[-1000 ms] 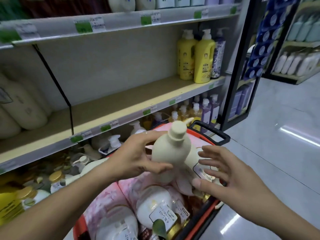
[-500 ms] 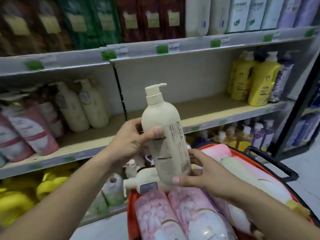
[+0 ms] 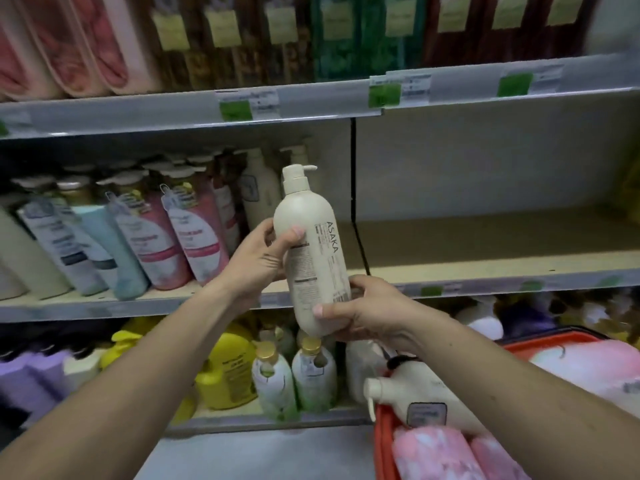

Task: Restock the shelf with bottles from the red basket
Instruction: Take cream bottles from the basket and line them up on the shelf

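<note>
Basket (image 3: 381, 441), red, lying at five o'clock with pink bottles (image 3: 433, 455) and one cream bottle (image 3: 426, 400) inside. Right hand (image 3: 367, 313) curling fingers under the base of the cream pump bottle (image 3: 311, 251); left hand (image 3: 256, 265) gripping its upper body, thumb across the front. Bottle standing nearly upright at centre, before the middle shelf (image 3: 485, 265). Pink and blue bottles (image 3: 166, 237) leaning at nine o'clock behind.
</note>
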